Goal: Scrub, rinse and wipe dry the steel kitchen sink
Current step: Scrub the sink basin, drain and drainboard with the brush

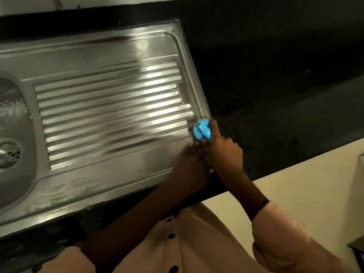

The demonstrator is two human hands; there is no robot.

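Note:
The steel sink (102,56) fills the left of the view, with a ribbed drainboard (110,115) and a bowl with its drain (9,152) at the far left edge. My right hand (224,150) grips a round blue scrubber with a handle (201,131) at the drainboard's near right corner. My left hand (189,162) rests flat on the steel just beside it, fingers together, touching the right hand. White residue streaks the sink's front rim (65,190).
A black countertop (275,85) surrounds the sink and runs to the right, with wet specks near the sink's edge. Beyond its front edge lies a pale floor (305,194). A dark object shows at the far right edge.

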